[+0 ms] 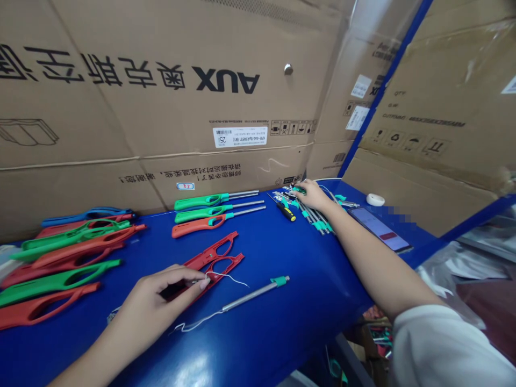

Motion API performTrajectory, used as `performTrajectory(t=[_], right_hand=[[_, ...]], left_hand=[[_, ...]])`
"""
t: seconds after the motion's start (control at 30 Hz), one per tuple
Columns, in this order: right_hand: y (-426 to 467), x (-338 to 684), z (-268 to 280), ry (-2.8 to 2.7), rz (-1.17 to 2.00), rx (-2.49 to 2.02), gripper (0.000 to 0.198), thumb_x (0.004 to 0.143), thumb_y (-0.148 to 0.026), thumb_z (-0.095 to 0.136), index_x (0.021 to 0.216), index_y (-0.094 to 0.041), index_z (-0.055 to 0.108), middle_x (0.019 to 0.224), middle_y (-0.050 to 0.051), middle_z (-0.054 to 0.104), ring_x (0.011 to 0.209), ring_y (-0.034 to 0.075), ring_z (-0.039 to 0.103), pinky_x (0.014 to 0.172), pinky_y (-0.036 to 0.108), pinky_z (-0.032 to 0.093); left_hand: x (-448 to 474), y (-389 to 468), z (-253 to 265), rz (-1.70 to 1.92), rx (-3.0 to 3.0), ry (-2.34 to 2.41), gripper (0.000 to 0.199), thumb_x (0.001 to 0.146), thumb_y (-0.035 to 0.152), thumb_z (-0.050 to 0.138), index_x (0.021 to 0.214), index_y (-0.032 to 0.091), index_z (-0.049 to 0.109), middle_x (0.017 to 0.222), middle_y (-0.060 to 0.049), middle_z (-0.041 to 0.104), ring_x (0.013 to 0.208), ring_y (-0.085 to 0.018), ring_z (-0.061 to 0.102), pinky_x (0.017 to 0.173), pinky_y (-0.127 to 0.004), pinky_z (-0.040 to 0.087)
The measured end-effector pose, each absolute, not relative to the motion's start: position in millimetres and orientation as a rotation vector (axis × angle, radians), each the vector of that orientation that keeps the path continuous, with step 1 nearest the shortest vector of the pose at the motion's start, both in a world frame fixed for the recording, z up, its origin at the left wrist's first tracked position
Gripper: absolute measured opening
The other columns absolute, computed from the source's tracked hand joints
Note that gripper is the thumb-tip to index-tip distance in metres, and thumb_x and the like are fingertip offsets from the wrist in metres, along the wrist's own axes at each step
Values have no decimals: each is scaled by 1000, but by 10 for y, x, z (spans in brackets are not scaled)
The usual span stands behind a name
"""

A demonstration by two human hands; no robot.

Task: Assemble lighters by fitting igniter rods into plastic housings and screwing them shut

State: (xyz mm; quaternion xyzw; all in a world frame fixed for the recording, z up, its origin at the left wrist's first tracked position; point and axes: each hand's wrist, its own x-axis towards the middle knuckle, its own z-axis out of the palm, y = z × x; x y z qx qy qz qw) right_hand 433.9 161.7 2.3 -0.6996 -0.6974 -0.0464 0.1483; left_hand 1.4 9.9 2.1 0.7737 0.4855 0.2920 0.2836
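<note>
My left hand (173,287) is closed, thumb and forefinger pinching a thin white wire (229,276) over the red lighter casing halves (209,255), which lie side by side. Whatever else sits under those fingers is hidden. In front of the casing lies a metal lighter tube (253,294) with a green collar and a white wire trailing from its left end. My right hand (312,194) reaches to the back, fingers bent down into a pile of metal tubes with green collars (312,215). Its fingertips are partly hidden among small parts.
Assembled lighters (201,215) lie in a row at the back. More green, red and blue casings (72,258) are spread on the left. A yellow-black screwdriver (287,211) lies beside the tubes; a phone (379,228) and white case (374,200) are right. Cardboard walls (161,118) border the blue table.
</note>
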Motion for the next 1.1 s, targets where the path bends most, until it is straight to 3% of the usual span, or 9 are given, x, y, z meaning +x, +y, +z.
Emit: performTrajectory(t=[0.17,0.3,0.4,0.47,0.53,0.63,0.87,1.1], right_hand=[[1615,4287,47,-1973,-172,-1946,50,94,-19,46,142,-9,55,141,20,55,129,31,50,109,44,41],[1516,4353,185,-1944,-183,-1972,44,91,-21,51,133,-14,63,141,19,54,131,35,46,107,48,41],[1415,4415,299,-2078,-25,-1991,31,86,-28,64,115,-19,71,115,11,70,104,25,63,91,34,50],[1369,4430,334,-2145,84,-2034,31,78,-35,75,105,-20,72,99,8,74,86,22,67,76,29,51],[1353,4422,334,-2153,122,-2079,30,75,-36,78,100,-19,73,95,8,75,82,22,67,72,28,49],[1375,4404,313,-2086,90,-2115,23,79,-25,72,101,-18,72,102,12,75,89,24,68,76,28,49],[1419,4532,376,-1794,-2,-2109,34,90,-18,55,121,-9,67,115,18,72,102,26,67,89,32,50],[1412,4589,348,-1770,212,-1984,24,86,-23,67,108,-14,74,98,9,76,87,20,67,84,30,53]], left_hand=[[32,92,66,790,2075,1297,33,80,59,70,86,29,82,91,-3,80,83,-22,76,75,-24,60],[44,88,86,794,2071,1306,36,79,61,70,84,28,82,90,-4,80,82,-23,76,74,-25,60],[48,90,93,789,2080,1314,37,78,62,69,84,28,82,90,-4,80,82,-23,76,74,-25,60],[54,93,98,784,2086,1324,37,78,63,69,84,28,82,90,-4,80,82,-23,76,74,-25,60],[62,98,104,778,2090,1335,37,77,63,70,83,28,82,91,-3,80,82,-23,77,75,-24,60],[76,102,121,780,2093,1350,37,75,64,71,82,29,82,90,-2,81,82,-22,77,76,-24,61],[101,92,162,764,2073,1365,37,72,65,73,81,30,82,90,-1,81,81,-23,78,74,-23,62],[97,102,153,769,2079,1359,38,71,66,73,80,30,82,89,-2,81,81,-24,78,74,-25,63]])
